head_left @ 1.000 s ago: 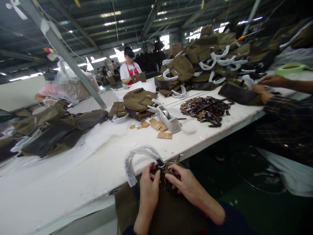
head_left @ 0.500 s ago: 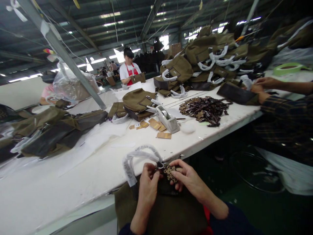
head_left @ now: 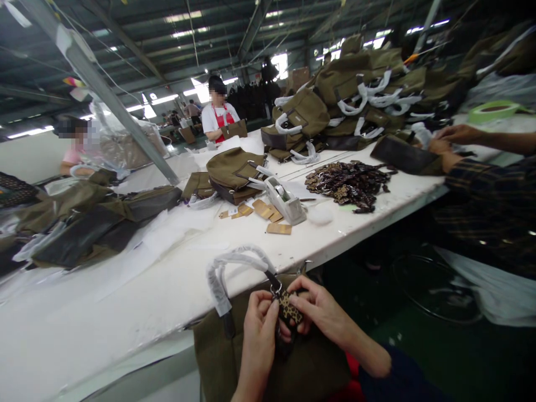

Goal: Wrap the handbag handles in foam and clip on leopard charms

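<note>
An olive-green bag [head_left: 226,352] leans against the table edge in front of me. Its handle [head_left: 218,282] is wrapped in white translucent material and arches over the tabletop. Beside the handle's dark end, a metal ring [head_left: 276,288] shows above a leopard-print charm [head_left: 290,307]. My right hand [head_left: 329,315] is closed on this charm, thumb on its printed face. My left hand [head_left: 260,324] pinches at the charm's left edge, just under the ring; its fingertips partly cover what they grip there.
Several similar charms lie in a pile [head_left: 349,181] on the white table [head_left: 167,290]. Near them are a tape dispenser [head_left: 285,200], brown tags [head_left: 278,228] and heaped olive bags [head_left: 347,84]. At right, a co-worker's hands [head_left: 454,139] handle another bag. A slanted metal post [head_left: 121,106] rises at left.
My left hand has moved down from the metal ring to the charm's edge. The ring now shows uncovered above my fingers, and my hands are closer together.
</note>
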Available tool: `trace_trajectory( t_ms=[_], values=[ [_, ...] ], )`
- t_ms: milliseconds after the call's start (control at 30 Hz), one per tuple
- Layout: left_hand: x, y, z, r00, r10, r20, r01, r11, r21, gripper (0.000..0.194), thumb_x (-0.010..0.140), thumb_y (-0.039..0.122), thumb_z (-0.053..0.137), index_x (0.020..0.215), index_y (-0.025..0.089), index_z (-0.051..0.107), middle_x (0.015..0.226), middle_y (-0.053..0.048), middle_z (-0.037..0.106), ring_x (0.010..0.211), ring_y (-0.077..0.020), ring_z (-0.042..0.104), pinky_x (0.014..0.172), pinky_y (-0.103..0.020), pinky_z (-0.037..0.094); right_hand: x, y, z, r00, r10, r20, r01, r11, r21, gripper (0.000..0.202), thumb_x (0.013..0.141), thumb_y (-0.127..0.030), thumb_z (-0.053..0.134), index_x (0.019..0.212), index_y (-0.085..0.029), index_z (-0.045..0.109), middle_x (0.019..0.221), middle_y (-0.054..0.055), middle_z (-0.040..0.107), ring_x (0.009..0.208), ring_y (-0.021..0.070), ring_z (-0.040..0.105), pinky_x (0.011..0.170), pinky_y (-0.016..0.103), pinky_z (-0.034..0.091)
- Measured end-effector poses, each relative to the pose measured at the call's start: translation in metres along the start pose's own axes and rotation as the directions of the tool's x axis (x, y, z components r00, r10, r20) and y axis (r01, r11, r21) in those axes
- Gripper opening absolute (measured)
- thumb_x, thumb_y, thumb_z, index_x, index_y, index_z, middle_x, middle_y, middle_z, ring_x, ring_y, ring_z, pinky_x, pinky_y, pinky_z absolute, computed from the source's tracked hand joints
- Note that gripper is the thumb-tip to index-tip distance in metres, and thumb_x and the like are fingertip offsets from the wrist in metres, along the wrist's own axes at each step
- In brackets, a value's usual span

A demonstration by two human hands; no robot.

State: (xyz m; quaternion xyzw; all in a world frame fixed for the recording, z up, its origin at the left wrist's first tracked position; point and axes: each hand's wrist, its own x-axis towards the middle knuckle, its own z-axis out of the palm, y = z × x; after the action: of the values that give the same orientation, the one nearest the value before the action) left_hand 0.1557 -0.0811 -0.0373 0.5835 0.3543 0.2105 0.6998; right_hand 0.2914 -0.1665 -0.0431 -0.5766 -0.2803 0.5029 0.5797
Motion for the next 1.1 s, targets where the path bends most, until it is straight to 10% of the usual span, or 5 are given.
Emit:
trace_trajectory(
  t_ms=[633,833,1100],
  values=[
    [0.003,-0.006,-0.007,0.997,-0.023,-0.068,0.022,1.000,-0.007,0.037,0.090,0.048,0.057,0.111,0.017,0.059,0.067,0.006,0.051,0.041,-0.0027,0.035,0.035,-0.013,0.028,-0.008,0.005,-0.014,0.995,-0.060,-0.083,0.045,0.985,-0.167,0.035,0.090,-0.051,0.053,0.099,-0.018,0.055,0.058,-0.006,0.050,0.043,0.0098,0.049,0.041,0.021,0.039],
    [0.003,-0.002,-0.007,0.998,-0.031,-0.046,0.030,0.999,-0.024,0.038,0.089,0.048,0.059,0.109,0.017,0.060,0.066,0.005,0.051,0.041,-0.0024,0.034,0.035,-0.013,0.026,-0.015,-0.012,-0.001,0.886,-0.450,-0.112,0.189,0.572,-0.798,0.018,0.089,-0.026,0.060,0.107,-0.021,0.060,0.100,0.005,0.063,0.092,0.0210,0.059,0.083,0.036,0.049],
    [0.004,-0.003,-0.012,1.000,-0.013,-0.014,0.013,1.000,-0.003,0.037,0.092,0.048,0.054,0.110,0.016,0.059,0.065,0.006,0.050,0.040,-0.0019,0.032,0.035,-0.013,0.024,0.002,-0.012,0.015,0.858,-0.509,-0.066,0.131,0.342,-0.931,0.015,0.087,-0.023,0.065,0.102,-0.023,0.063,0.098,0.005,0.061,0.097,0.0236,0.053,0.085,0.036,0.048]
  ],
)
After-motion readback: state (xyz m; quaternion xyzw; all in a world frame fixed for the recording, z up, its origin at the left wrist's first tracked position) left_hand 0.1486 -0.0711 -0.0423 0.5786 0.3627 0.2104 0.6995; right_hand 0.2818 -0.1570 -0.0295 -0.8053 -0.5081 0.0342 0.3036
